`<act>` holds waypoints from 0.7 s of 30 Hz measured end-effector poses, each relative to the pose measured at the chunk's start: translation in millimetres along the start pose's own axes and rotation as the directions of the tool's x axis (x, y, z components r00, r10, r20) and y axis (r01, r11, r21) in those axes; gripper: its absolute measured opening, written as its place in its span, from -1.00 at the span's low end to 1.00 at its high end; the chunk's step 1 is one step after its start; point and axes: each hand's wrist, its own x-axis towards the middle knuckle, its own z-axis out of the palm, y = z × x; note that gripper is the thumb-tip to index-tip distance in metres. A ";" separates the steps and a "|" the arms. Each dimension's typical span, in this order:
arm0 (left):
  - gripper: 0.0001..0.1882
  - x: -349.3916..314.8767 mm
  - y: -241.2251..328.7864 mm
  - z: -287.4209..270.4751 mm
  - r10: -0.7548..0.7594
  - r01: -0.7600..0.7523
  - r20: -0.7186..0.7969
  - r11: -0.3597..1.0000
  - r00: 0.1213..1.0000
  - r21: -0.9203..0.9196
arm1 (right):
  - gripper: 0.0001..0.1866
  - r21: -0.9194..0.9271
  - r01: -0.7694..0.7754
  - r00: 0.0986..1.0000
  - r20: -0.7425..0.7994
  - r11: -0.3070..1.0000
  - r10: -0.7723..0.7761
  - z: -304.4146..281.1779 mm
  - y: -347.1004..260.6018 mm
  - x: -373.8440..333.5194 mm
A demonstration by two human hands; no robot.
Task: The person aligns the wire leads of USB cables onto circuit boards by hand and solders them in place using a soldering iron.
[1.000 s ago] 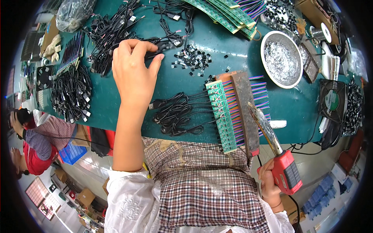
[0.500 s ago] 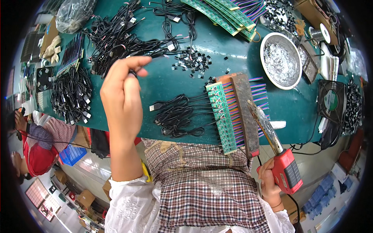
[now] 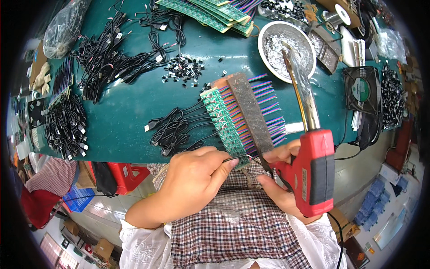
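Open tabletop [image 3: 117, 127] left of coiled cables [image 3: 169, 134], soldering gun [image 3: 315, 166] obstructing the right side

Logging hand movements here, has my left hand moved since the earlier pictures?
Yes, your left hand moved right and toward you, up to the green circuit board.

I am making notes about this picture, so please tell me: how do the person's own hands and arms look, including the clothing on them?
The left hand and right hand are bare. The left sleeve is white, with a flower-like embroidered pattern; the right sleeve is white too.
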 end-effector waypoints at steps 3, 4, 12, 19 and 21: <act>-0.81 -1.3 2.4 5.0 0.008 -0.009 0.040 1.000 0.999 0.025 | -0.28 0.111 -0.017 1.000 -0.011 0.994 0.019 11.5 4.1 -5.2; -0.81 -2.1 3.2 6.3 0.005 -0.007 0.048 0.999 0.999 0.041 | -0.17 0.152 -0.043 0.998 -0.038 0.987 0.049 13.7 6.9 -8.4; -0.88 -8.1 4.6 15.6 0.085 -0.092 0.063 0.990 0.994 0.110 | -0.20 0.058 -0.038 0.999 0.037 0.998 0.036 7.4 21.2 -23.6; -0.76 -14.3 -3.4 19.5 0.376 -0.365 -0.048 0.917 0.925 0.162 | -0.41 0.108 -0.091 0.984 0.166 0.990 0.073 -6.0 22.2 -19.2; -0.76 -15.8 -1.2 16.5 0.372 -0.366 -0.001 0.913 0.928 0.179 | -0.43 0.055 -0.042 0.973 0.228 0.998 0.029 -8.0 21.4 -16.9</act>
